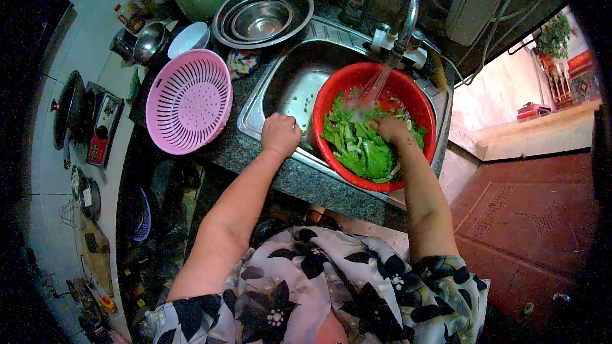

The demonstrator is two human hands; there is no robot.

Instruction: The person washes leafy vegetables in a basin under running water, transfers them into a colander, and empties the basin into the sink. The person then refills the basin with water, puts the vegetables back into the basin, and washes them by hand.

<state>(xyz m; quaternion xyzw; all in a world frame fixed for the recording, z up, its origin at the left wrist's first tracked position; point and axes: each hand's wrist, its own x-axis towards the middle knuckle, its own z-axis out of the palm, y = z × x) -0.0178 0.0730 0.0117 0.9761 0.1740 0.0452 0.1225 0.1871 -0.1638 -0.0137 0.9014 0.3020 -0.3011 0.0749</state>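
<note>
Leafy greens [360,150] fill a red basin [323,99] that stands in the right part of the steel sink [255,105]. My right hand [390,129] reaches into the basin, its fingers curled into the leaves and partly hidden by them. Water streams from the faucet [408,22] into the basin just behind this hand. My left hand [280,134] rests closed on the sink's front rim, left of the basin, with nothing visible in it. Small green bits lie on the sink floor.
A pink colander [191,103] sits on the counter left of the sink. Behind it are nested steel bowls [233,38], a white bowl [189,39] and a patterned cloth [244,64]. A green bottle [356,3] stands behind the sink. A gas stove [105,121] is far left.
</note>
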